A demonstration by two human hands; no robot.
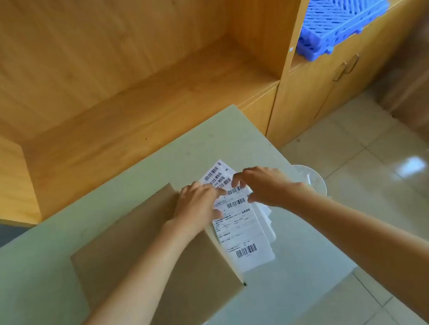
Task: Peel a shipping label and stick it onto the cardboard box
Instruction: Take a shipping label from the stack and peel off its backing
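A plain brown cardboard box [150, 259] lies flat on the pale green table [31, 289]. To its right a stack of white shipping labels [243, 235] with black barcodes lies fanned out on the table. My left hand [198, 202] rests on the box's far right corner, and its fingers press on the top label. My right hand [266, 183] hovers at the labels' upper edge, fingertips curled onto the top sheet near a barcode. Whether a label corner is lifted I cannot tell.
A white round bin [313, 179] stands on the floor just off the table's right edge. Wooden shelving [110, 80] rises behind the table. A blue plastic crate [338, 10] sits in a shelf at upper right. Tiled floor [376, 164] lies to the right.
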